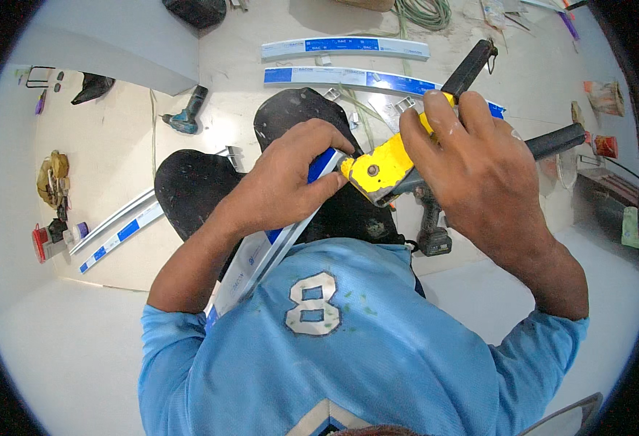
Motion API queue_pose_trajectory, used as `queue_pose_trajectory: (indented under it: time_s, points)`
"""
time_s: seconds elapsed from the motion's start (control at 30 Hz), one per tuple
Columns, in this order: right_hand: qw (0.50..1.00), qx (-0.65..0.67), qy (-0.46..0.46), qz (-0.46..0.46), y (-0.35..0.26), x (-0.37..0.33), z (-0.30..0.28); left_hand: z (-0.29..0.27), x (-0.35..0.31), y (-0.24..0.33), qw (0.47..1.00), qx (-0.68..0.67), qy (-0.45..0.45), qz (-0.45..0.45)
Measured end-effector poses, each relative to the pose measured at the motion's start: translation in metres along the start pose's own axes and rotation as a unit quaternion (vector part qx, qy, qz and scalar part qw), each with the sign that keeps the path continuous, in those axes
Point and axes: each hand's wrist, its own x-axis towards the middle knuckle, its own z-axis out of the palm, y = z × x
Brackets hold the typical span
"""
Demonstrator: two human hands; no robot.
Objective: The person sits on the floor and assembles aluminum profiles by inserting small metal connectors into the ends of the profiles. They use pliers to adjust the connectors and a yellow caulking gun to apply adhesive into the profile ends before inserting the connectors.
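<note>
My left hand (279,178) is closed round the upper end of a long profile (250,261) covered in white and blue film. The profile slants from my chest up between my knees. My right hand (479,163) grips a yellow two-handled plier-like tool (385,167) with long dark handles. The handles stand spread apart, pointing away to the right. The tool's yellow head meets the profile's end just beside my left fingers. Whether the jaws bite on the profile cannot be made out.
Two film-covered profiles (345,48) lie across the floor ahead, with small metal pieces (405,104) near them. More profiles (123,234) lie at the left. A teal drill (185,115) rests past my left knee, a dark cordless tool (432,229) at my right. Coiled cable (425,11) is farther off.
</note>
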Motion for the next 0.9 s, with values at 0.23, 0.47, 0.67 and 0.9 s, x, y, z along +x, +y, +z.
queue_pose_trajectory:
  time_s: [0.23, 0.47, 0.67, 0.9]
  points:
    - [0.999, 0.015, 0.048, 0.006, -0.004, 0.001, -0.001, -0.004, -0.012, 0.001, 0.995, 0.041, 0.087, 0.019]
    - [0.987, 0.083, 0.125, 0.051, -0.034, 0.013, 0.017, -0.031, -0.046, 0.011, 0.969, 0.151, 0.193, 0.02]
    - [0.957, 0.183, 0.215, 0.063, -0.07, 0.052, 0.032, -0.086, -0.079, 0.032, 0.907, 0.303, 0.273, 0.108]
    - [0.93, 0.264, 0.251, 0.047, -0.104, 0.089, 0.027, -0.11, -0.113, 0.029, 0.857, 0.334, 0.366, 0.14]
